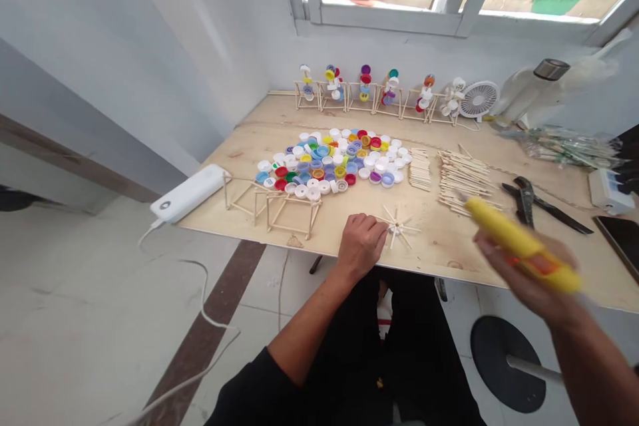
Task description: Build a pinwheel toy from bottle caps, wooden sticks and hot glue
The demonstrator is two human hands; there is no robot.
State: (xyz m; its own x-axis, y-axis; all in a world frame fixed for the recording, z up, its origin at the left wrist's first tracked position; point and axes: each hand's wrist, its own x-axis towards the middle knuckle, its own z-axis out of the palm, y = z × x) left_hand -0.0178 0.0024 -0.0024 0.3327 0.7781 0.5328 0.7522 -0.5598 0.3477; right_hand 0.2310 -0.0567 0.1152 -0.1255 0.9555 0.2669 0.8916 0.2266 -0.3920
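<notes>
My left hand [363, 245] rests at the table's front edge, its fingers closed on one side of a star of wooden sticks [398, 227]. The sticks spread out from a small pale hub and lie on the tabletop. My right hand [529, 273] is wrapped round a yellow glue gun [519, 243], raised over the right side of the table and smeared by motion. Its nozzle points up and left, toward a pile of wooden sticks [466, 176]. A smaller stack of short sticks [420, 170] lies to the left of that pile.
Many coloured bottle caps [339, 160] cover the table's middle. Square stick frames [292, 213] stand front left beside a white power bank [190, 193]. Cap wheels on stick frames [365, 90] line the back wall, near a small fan [478, 100]. Black pliers [526, 203] and a phone [622, 239] lie right.
</notes>
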